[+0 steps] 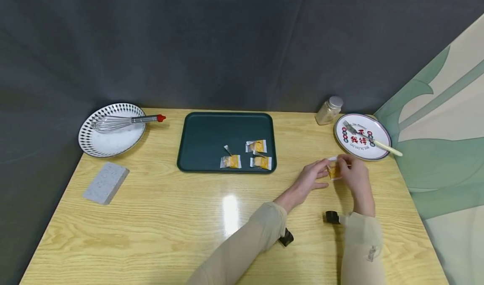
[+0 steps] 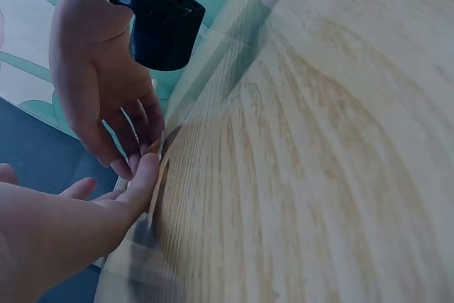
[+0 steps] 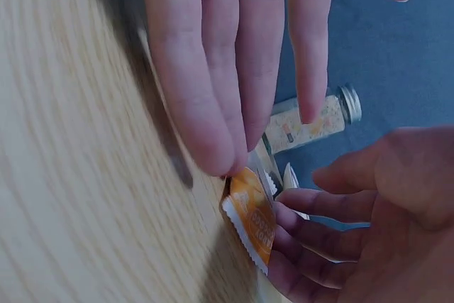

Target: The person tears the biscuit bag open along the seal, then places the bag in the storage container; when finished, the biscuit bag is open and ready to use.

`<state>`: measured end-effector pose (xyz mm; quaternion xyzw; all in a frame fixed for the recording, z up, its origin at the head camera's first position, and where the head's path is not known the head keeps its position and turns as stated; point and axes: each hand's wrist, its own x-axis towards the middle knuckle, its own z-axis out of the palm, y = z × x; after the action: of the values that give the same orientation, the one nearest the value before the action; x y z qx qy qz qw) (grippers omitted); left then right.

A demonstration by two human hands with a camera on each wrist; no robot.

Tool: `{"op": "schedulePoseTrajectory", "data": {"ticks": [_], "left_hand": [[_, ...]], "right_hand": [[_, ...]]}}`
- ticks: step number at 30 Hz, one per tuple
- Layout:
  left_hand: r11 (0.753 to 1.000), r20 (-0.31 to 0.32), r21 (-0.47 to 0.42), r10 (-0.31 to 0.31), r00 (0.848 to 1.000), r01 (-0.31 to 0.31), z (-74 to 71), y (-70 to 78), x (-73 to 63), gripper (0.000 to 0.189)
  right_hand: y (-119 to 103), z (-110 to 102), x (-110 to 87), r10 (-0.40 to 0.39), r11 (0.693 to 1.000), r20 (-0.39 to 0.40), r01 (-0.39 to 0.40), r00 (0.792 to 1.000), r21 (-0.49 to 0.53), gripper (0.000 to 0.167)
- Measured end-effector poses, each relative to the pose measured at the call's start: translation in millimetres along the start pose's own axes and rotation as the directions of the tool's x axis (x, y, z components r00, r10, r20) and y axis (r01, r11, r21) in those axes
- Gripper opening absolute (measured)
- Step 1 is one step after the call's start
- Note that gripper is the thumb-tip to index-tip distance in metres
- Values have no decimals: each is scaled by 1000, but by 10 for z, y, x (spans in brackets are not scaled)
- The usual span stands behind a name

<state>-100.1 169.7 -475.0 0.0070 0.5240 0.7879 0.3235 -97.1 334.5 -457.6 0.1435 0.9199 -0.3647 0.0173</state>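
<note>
A small orange-and-white snack packet (image 1: 333,170) with crimped edges is between my two hands at the right of the table. My left hand (image 1: 304,181) pinches its left edge with the fingertips, the other fingers spread apart. From the opposite side, my right hand (image 1: 354,172) grips the packet, thumb and curled fingers hiding part of it. In the right wrist view, the orange packet (image 3: 252,211) appears bent and tilted. A dark green tray (image 1: 215,134) bears similar packets at its front right: one (image 1: 230,161), a second (image 1: 261,163) and a third (image 1: 256,146).
Behind my hands stand a spice jar (image 1: 328,111) and a round plate (image 1: 353,147) with a fork (image 1: 372,140). At the left are a patterned bowl (image 1: 113,144) holding a whisk (image 1: 113,123), and a grey block (image 1: 106,183). A dark curtain (image 1: 227,45) hangs behind the table.
</note>
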Motion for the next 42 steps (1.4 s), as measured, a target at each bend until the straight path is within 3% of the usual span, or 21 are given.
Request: {"op": "schedulePoseTrajectory", "data": {"ticks": [8, 13, 19, 23, 30, 34, 37, 42], "left_hand": [[998, 30, -21, 67, 997, -66, -196, 110, -133, 53], [989, 41, 48, 135, 990, -137, -432, 274, -294, 51], [961, 49, 99, 255, 966, -258, -766, 459, -482, 43], [935, 26, 181, 306, 952, -305, -969, 537, -601, 37], [855, -19, 378, 390, 921, -354, -1238, 666, -716, 30], [834, -1, 412, 403, 915, -366, -1330, 700, -750, 22], [829, 1, 419, 409, 913, -371, -1380, 710, -779, 17], [848, -11, 397, 386, 923, -350, -1430, 716, -826, 16]], "right_hand": [[-137, 53, -129, -102, 988, -92, 111, 991, 104, 32], [-286, 141, -195, -149, 964, -113, 170, 982, 206, 27], [-542, 229, -296, -190, 861, -43, 187, 981, 473, 29], [-725, 322, -392, -235, 820, -6, 202, 972, 536, 26], [-1037, 529, -515, -323, 829, 68, 248, 944, 501, 22], [-1159, 610, -556, -356, 838, 82, 279, 931, 469, 21], [-1215, 653, -571, -365, 838, 93, 283, 926, 466, 17], [-1250, 723, -573, -352, 832, 108, 257, 930, 493, 12]]}}
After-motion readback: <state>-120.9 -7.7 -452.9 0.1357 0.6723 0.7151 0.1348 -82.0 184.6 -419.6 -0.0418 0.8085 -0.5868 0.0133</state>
